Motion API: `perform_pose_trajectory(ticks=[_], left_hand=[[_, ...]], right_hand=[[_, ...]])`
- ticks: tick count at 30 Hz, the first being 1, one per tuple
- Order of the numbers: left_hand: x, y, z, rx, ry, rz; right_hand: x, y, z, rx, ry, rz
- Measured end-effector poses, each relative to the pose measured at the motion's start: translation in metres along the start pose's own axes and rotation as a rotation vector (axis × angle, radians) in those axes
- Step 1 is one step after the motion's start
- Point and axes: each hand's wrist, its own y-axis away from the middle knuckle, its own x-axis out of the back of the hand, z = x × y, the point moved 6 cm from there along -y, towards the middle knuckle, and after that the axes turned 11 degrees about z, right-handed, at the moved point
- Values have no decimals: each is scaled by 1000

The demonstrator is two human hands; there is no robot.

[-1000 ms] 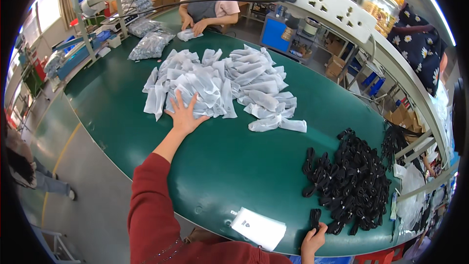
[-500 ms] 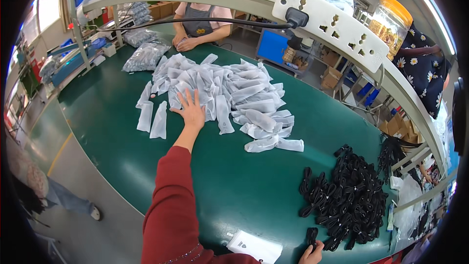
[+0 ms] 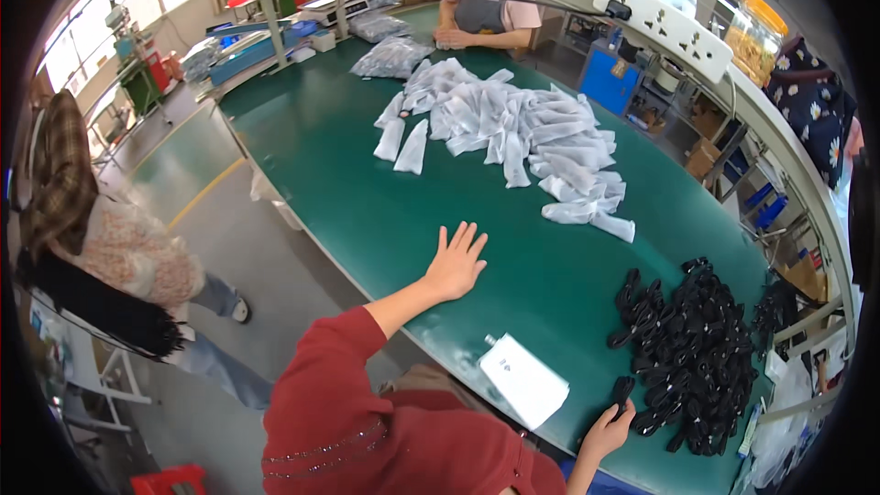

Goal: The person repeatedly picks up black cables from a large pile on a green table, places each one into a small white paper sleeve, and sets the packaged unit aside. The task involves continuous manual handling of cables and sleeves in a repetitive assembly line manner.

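Note:
My left hand (image 3: 456, 266) is open, fingers spread, over the bare middle of the green table (image 3: 367, 220); whether the palm touches the surface I cannot tell. Nothing is in it. Near the front edge my right hand (image 3: 609, 431) is closed on a bundled black cable (image 3: 623, 390), beside a heap of similar black cables (image 3: 697, 357). Between my hands lies a flat stack of white pouches (image 3: 522, 379). Farther off spreads a heap of filled, frosted white pouches (image 3: 513, 124), with a few separate ones (image 3: 412, 148) at its left.
Clear bags of goods (image 3: 392, 57) lie at the table's far end, near a seated co-worker (image 3: 486, 14). A shelf rail with a white power strip (image 3: 665, 27) and a jar (image 3: 754, 37) crosses above the right side. Another person (image 3: 137, 247) stands at the left.
My left hand has left the pouch heap and come back toward me, still open. My right hand keeps the black cable near the front edge. The view has swung left.

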Motion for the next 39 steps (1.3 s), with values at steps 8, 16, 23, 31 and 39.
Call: perform_pose_trajectory(ticks=[8,16,23,31,39], left_hand=[[66,26,40,-68,356,262],[59,75,227,-447,867,-252],[22,108,232,-489,841,-401],[9,100,220,-80,984,-522],[25,95,226,-222,1081,-458]], right_hand=[[-5,-3,-14,-91,-72,-51],[12,5,-7,-27,-251,81],[41,43,-35,-46,-452,-42],[61,52,-58,162,-285,-118],[50,47,-62,210,-270,-376]])
